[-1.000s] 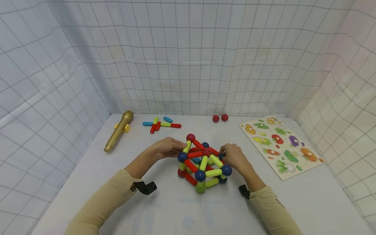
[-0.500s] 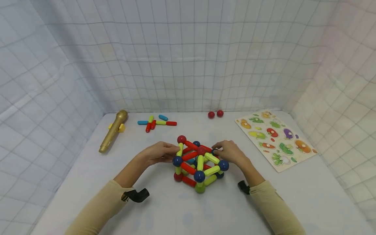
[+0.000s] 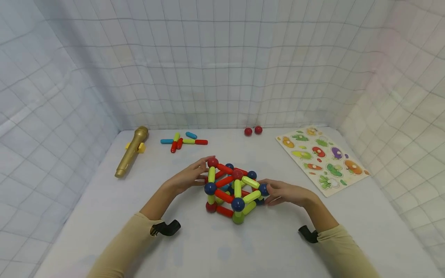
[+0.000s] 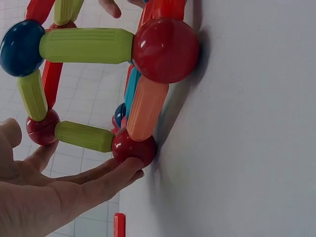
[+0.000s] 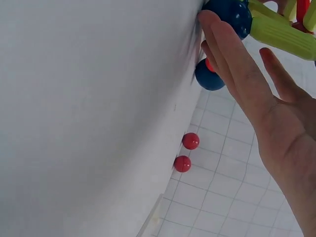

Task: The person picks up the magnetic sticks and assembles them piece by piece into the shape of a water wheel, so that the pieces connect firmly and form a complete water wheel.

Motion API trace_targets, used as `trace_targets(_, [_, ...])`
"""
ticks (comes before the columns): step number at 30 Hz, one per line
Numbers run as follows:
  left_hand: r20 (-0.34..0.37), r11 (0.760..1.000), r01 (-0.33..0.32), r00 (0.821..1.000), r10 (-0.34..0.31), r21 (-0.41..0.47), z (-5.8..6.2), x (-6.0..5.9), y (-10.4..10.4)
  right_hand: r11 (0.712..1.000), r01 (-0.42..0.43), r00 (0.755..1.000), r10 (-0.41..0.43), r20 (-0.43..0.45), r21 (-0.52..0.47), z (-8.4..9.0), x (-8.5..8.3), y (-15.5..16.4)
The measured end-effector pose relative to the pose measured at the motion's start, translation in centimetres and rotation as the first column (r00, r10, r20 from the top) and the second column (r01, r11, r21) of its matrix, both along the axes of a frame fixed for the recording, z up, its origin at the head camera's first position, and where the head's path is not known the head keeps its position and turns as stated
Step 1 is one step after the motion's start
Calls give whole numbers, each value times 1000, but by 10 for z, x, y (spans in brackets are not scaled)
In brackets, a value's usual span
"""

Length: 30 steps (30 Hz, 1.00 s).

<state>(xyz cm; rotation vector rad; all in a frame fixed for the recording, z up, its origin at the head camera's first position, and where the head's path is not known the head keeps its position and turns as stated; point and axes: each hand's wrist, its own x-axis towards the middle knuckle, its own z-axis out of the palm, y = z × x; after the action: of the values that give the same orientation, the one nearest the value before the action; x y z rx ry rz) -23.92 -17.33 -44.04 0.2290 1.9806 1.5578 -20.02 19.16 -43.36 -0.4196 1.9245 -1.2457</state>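
A framework of magnetic building sticks and balls (image 3: 224, 196) stands on the white table between both hands. Its sticks are red, lime green and blue; the balls are mostly red and dark blue, with a green one (image 3: 238, 218) at the front bottom. My left hand (image 3: 185, 177) is at its far left side. In the left wrist view, outstretched fingertips touch a low red ball (image 4: 134, 150), and the thumb stands apart. On the right side, my right hand (image 3: 288, 193) has its fingers extended along a blue ball (image 5: 239, 19) in the right wrist view.
Several loose sticks (image 3: 189, 141) lie at the back left, beside a gold toy microphone (image 3: 131, 152). Two red balls (image 3: 253, 131) sit near the back wall. A vegetable puzzle board (image 3: 320, 160) lies at the right. Gridded white cloth (image 3: 222, 77) encloses the table.
My right hand has moved from the framework's far right corner round to its nearer right side. The framework has turned slightly, and my left fingers have shifted along its far left side.
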Motion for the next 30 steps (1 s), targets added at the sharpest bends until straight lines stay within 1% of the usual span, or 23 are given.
trace_targets(3, [19,999,-47,999,47,-10,-2,3,2,1000,-11,1000,11,-2,-10,-2,-1,-2])
trace_targets(5, [18,997,-79,997,79,-4,-3,6,2,1000,-23,1000,23,-14,-14,-4,-2,-2])
trace_targets(9, [18,990,-133,991,133,35,-6,12,1,999,-42,998,41,-47,-21,-5,-9,-4])
trace_targets(11, [22,987,-154,988,153,51,-8,15,-1,999,-37,998,36,-47,-20,-5,-13,-5])
trace_targets(13, [22,985,-161,987,160,57,-8,19,-5,1000,-19,999,18,-35,-23,-4,-17,-7])
trace_targets(15, [27,987,-155,988,153,50,-8,22,-10,999,-4,1000,4,-13,-38,-2,-22,-10])
trace_targets(17, [49,990,-136,990,133,46,-7,23,-20,998,2,1000,-2,11,-60,-2,-29,-14])
trace_targets(19, [60,995,-93,994,91,33,-5,22,-32,997,1,999,2,36,-83,-3,-36,-16])
trace_targets(22, [61,1000,-19,998,20,-23,-6,14,-48,991,-6,994,21,110,-137,-7,-44,-16])
trace_targets(25, [60,994,36,998,-30,-102,-10,6,-56,981,3,975,41,219,-196,-11,-47,-15])
trace_targets(26, [73,992,41,997,-33,-118,-12,4,-56,977,12,965,44,257,-213,-12,-48,-15])
trace_targets(30, [132,991,63,990,-47,-120,-15,-1,-56,966,52,938,40,345,-252,-14,-48,-16])
